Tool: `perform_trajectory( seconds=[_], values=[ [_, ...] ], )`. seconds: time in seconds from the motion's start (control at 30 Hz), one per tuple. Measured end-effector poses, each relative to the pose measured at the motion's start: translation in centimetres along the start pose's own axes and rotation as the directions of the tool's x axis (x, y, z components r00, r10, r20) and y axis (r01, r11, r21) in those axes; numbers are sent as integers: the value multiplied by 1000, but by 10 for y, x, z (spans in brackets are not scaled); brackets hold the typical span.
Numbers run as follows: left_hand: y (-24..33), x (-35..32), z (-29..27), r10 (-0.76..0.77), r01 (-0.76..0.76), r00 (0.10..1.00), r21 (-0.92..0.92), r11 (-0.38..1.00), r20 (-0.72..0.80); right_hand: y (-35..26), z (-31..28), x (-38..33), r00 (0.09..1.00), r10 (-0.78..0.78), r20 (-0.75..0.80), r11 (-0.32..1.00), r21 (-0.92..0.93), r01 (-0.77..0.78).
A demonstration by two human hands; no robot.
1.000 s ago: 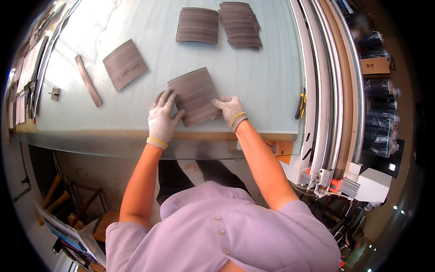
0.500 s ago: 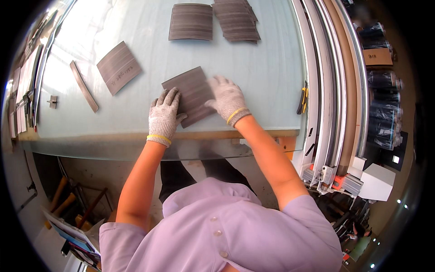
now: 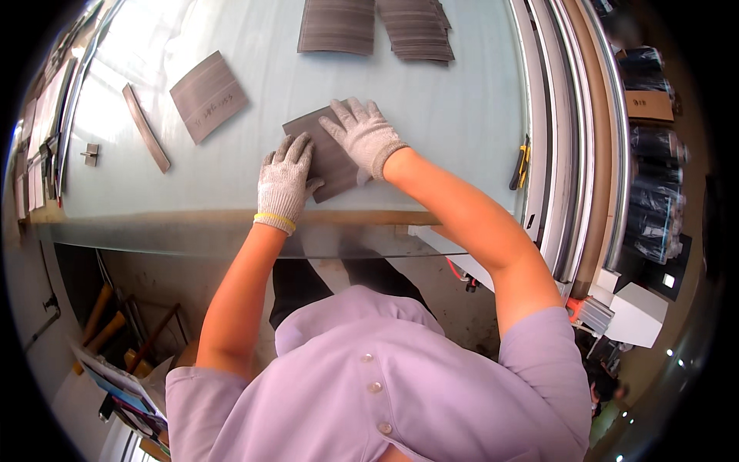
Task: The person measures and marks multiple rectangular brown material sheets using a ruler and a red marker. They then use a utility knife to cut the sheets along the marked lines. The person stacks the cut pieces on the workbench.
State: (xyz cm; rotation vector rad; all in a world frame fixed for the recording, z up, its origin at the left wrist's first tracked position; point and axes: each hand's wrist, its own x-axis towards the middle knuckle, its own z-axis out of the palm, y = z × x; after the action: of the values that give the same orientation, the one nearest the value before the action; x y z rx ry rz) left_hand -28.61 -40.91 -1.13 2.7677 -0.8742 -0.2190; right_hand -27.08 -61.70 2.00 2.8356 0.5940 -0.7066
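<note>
A dark grey-brown, streaked rectangular sheet (image 3: 332,171) lies at an angle on the glass-topped table, near its front edge. My left hand (image 3: 286,179), in a knitted glove with a yellow cuff band, rests along the sheet's left edge. Its fingers are stretched out and touch the edge, with the thumb apart near the lower corner. My right hand (image 3: 362,137), also gloved, lies flat across the sheet's upper right part with fingers spread. That palm hides some of the sheet. Whether it is one sheet or several stacked, I cannot tell.
A similar sheet with handwriting (image 3: 209,96), a narrow strip (image 3: 146,127) and a small metal piece (image 3: 91,155) lie to the left. Two stacks of sheets, one neat (image 3: 336,27) and one fanned (image 3: 416,31), sit farther back. A yellow-black cutter (image 3: 519,163) lies beside the right-hand rails (image 3: 566,154).
My right hand has shifted left and now lies flat over the sheet instead of at its right side. My left hand stays at the left edge. The whole view has shifted slightly.
</note>
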Motion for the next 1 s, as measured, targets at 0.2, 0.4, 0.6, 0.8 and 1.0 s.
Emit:
perform_trajectory(
  seconds=[0.2, 0.4, 0.6, 0.8, 1.0],
  values=[
    [0, -1, 2, 13, -13, 1000, 6, 1000, -24, 2, -2, 3, 999, -28, 36, 999, -23, 29],
    [-3, -3, 6, 36, -35, 998, 22, 999, -50, 1, -10, 3, 997, -42, 63, 997, -55, 46],
    [-14, 14, -1, -24, 21, 998, -60, 998, -51, 3, -8, 1, 996, -35, 78, 998, -41, 39],
    [-28, 69, -26, -7, 13, 999, -125, 992, 47, 5, -6, -1, 999, -39, -19, 998, 55, 40],
    [-6, 58, -25, -6, 3, 988, 16, 1000, 153, -12, 59, -74, 831, 443, -337, 834, 496, -243]
  ],
)
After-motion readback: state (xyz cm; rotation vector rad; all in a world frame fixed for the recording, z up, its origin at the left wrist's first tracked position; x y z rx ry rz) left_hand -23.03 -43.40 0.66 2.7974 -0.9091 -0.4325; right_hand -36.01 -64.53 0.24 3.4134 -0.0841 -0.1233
